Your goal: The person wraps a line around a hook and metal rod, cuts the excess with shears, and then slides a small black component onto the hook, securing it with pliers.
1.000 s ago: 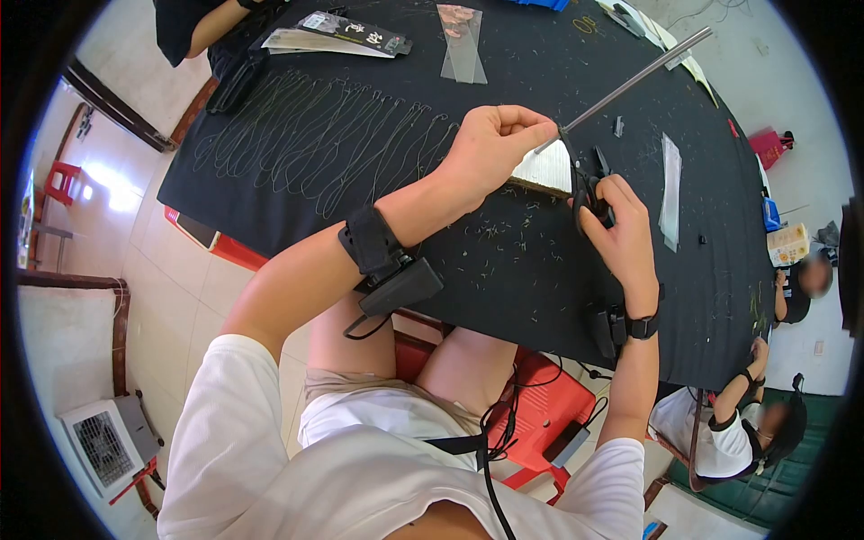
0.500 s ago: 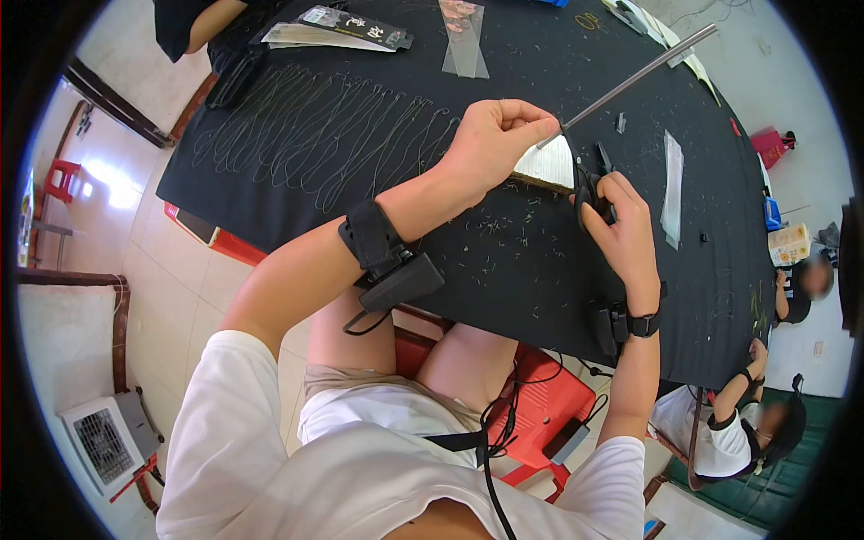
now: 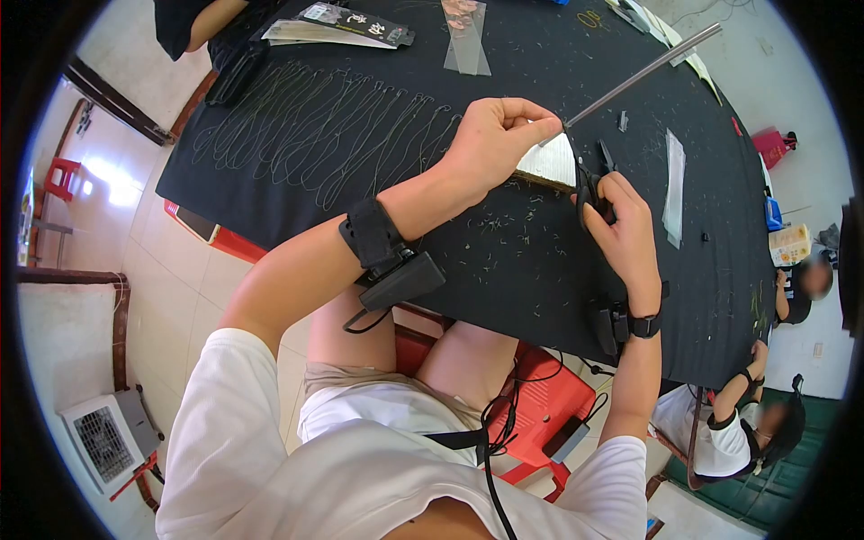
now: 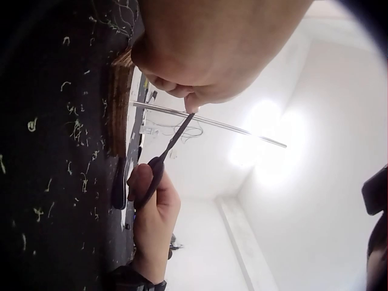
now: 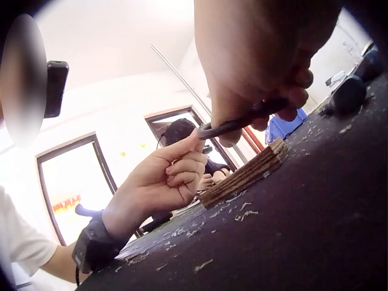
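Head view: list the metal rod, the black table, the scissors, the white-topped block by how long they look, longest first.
1. Black table
2. Metal rod
3. Scissors and white-topped block: unranked, since both are partly hidden and their full lengths are unsure.

The head camera looks down from above on the bench (image 3: 540, 279), while 2 nearer wrist cameras face low across it, both showing the scissors (image 4: 158, 168).
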A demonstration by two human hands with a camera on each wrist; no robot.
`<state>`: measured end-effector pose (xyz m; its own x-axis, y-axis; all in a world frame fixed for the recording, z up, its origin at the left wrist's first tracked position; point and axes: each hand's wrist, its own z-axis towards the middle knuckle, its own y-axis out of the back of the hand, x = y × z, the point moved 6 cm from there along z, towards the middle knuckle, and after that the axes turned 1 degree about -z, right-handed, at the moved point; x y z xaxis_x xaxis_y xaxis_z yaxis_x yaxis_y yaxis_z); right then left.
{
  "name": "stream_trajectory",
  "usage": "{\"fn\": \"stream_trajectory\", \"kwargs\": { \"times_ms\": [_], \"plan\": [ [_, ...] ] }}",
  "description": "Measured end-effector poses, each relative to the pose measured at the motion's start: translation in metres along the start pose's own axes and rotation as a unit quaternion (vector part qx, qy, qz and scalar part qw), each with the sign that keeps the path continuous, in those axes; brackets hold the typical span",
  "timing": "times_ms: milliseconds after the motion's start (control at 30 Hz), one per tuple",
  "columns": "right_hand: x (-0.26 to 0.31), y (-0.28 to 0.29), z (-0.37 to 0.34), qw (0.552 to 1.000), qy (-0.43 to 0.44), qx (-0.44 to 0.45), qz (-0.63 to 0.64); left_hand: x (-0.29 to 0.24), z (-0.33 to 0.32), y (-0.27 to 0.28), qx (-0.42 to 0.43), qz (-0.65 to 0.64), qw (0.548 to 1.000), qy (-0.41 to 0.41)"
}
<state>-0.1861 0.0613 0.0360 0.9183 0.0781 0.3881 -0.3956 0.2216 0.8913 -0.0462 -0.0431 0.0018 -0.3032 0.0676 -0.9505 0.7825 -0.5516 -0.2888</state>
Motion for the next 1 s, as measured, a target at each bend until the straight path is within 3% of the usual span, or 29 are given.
{"fn": "stream_trajectory", "kwargs": {
  "times_ms": [1000],
  "plan": [
    [-0.0014,-0.0008,-0.0004,0.997,-0.010,-0.002,0.075,0.0027,0.0004,-0.0004,-0.003,0.007,1.000,0.006]
  ]
}}
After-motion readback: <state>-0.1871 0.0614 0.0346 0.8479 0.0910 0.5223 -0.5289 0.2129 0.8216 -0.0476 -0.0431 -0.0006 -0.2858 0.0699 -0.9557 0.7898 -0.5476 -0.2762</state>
